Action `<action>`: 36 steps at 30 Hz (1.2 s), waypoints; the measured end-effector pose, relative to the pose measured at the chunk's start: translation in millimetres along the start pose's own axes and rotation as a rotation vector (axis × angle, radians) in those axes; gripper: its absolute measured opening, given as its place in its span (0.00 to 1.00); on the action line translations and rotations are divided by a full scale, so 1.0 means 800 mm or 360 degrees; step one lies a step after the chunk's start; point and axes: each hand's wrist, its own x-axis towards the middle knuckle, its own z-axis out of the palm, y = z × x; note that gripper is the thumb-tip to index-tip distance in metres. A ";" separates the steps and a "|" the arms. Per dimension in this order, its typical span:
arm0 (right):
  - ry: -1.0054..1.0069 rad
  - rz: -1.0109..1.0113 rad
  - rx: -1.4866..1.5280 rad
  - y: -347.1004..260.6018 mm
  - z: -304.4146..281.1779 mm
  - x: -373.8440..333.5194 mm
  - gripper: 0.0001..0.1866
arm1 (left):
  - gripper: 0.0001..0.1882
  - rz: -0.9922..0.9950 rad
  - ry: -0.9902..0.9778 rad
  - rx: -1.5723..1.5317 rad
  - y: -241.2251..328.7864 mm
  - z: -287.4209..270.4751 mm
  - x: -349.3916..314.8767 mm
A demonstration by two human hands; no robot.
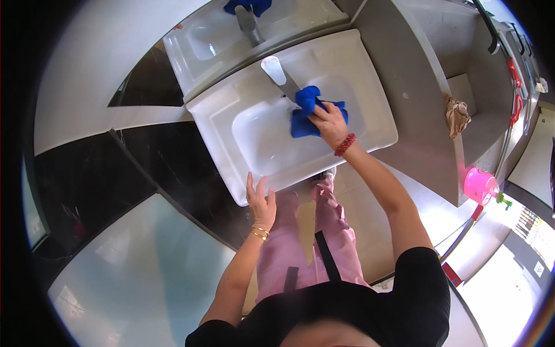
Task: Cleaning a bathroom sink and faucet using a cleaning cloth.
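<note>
A bright blue cloth [305, 122] is bunched under my right hand [329, 122], whose fingers close on it over the basin. The cloth lies against the end of the metal faucet [280, 77] and hangs over the right part of the bowl. Below is a white rectangular sink [214, 110] with a wide rim. My left hand [263, 205] is at the sink's near edge, fingers spread and holding nothing; whether its fingertips touch the rim I cannot tell.
A mirror [300, 17] behind the sink reflects faucet and cloth. On the right stands a grey open cabinet [416, 104] with a crumpled brown bag or cloth [457, 117] on its edge. A pink container [480, 185] sits beyond its near corner. Black wall tiles [173, 156] line the left.
</note>
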 end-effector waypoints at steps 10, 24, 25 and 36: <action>0.0004 0.0119 0.0080 -0.018 -0.032 0.101 0.26 | 0.18 -0.0116 0.0008 0.0012 -0.007 0.013 -0.026; 0.0314 0.0362 0.0767 0.043 -0.035 0.130 0.21 | 0.15 -0.0164 0.0056 -0.0137 0.000 0.010 -0.031; 0.0188 0.0260 0.0732 0.031 -0.037 0.166 0.21 | 0.15 -0.0167 0.0065 -0.0138 0.001 0.009 -0.031; -0.0447 0.0072 0.0872 0.015 -0.028 0.161 0.13 | 0.12 -0.0263 0.0017 -0.0243 0.006 0.018 -0.043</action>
